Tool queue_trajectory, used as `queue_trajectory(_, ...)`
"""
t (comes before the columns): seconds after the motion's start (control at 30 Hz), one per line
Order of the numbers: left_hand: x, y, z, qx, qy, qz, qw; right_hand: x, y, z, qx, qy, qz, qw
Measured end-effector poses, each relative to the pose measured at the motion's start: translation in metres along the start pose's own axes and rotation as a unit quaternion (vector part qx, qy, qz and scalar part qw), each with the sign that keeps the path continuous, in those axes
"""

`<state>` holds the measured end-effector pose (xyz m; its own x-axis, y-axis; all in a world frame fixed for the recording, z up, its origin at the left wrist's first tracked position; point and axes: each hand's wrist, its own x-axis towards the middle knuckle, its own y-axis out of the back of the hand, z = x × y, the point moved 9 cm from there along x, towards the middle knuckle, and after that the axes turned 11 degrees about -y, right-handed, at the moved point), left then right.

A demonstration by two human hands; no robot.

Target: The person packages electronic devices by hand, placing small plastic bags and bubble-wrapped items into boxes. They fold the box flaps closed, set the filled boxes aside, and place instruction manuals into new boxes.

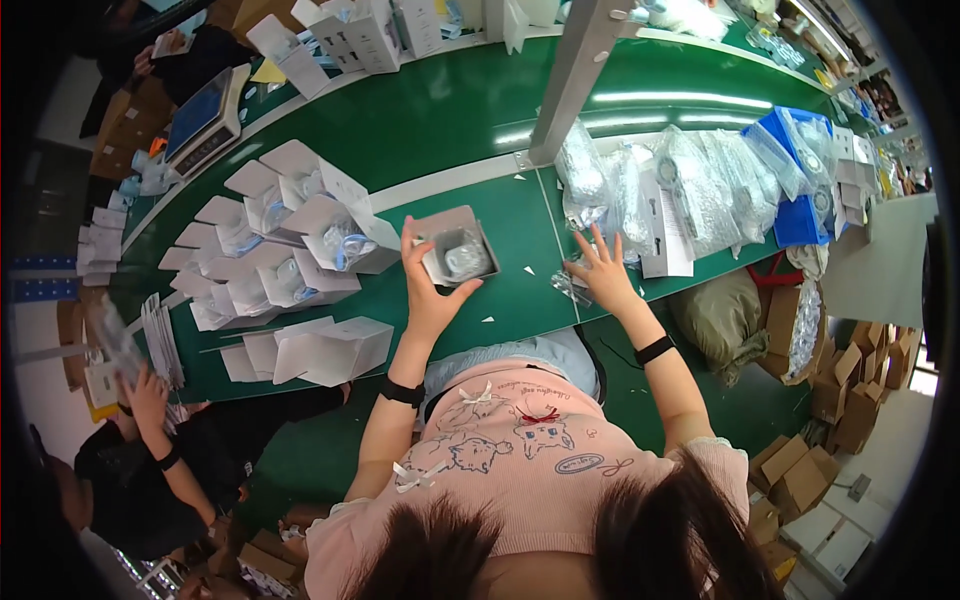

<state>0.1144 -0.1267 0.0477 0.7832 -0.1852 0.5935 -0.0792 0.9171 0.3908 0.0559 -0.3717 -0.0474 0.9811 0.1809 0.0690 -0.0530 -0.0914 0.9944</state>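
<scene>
Table (525, 230) carries, left of the left hand (430, 298), white boxes (375, 257); beyond the right hand (606, 280) lie wrapped packages (700, 190). Hands are apart: the left grips an open box (455, 222), the right, fingers spread, is just beside clear plastic (568, 289).

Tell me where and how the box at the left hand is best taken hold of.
Probably by the outside of two opposite walls of the box, coming from its near left side, where the left hand is. Its open top faces the camera and shows a wrapped item inside, so a grip outside the walls should leave that clear.
</scene>
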Motion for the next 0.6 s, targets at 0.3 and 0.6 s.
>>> queue_trajectory(0.3, 0.015, 0.016, -0.009, 0.073, 0.141, -0.038, 0.987, 0.038, 0.054, -0.012, 0.476, -0.119, -0.005, 0.872)
queue_trajectory(0.6, 0.022, 0.02, -0.024, 0.039, 0.184, 0.002, 0.982, 0.079, 0.121, -0.116, 0.447, 0.085, 0.112, 0.884)
